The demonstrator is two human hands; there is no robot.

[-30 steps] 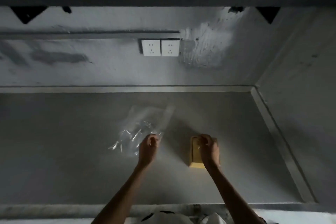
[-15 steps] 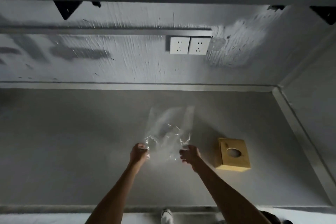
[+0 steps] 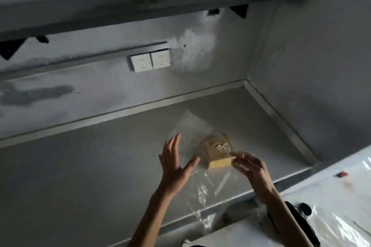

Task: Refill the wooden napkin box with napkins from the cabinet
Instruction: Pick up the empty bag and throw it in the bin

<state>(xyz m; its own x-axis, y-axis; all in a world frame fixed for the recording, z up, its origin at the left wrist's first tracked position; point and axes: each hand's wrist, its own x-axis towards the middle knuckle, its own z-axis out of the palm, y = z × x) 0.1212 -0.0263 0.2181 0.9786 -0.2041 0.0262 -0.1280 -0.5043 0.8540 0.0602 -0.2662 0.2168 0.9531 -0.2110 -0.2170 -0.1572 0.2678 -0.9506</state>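
Two hands: left (image 3: 172,166) spread, right (image 3: 249,168) pinching plastic bag (image 3: 192,130) w/ box (image 3: 217,151) behind.

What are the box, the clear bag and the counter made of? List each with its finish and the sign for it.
Box: looks like wood, pale yellow-tan, matt, flat square faces; no grain visible in this light.
Clear bag: thin plastic film, glossy; the box shows through it, and its creases catch glints.
Counter: smooth grey, dull sheen with a raised rim; possibly metal or a coated surface, hard to tell.

Head camera looks steeply down, tilted, onto the counter (image 3: 80,166).
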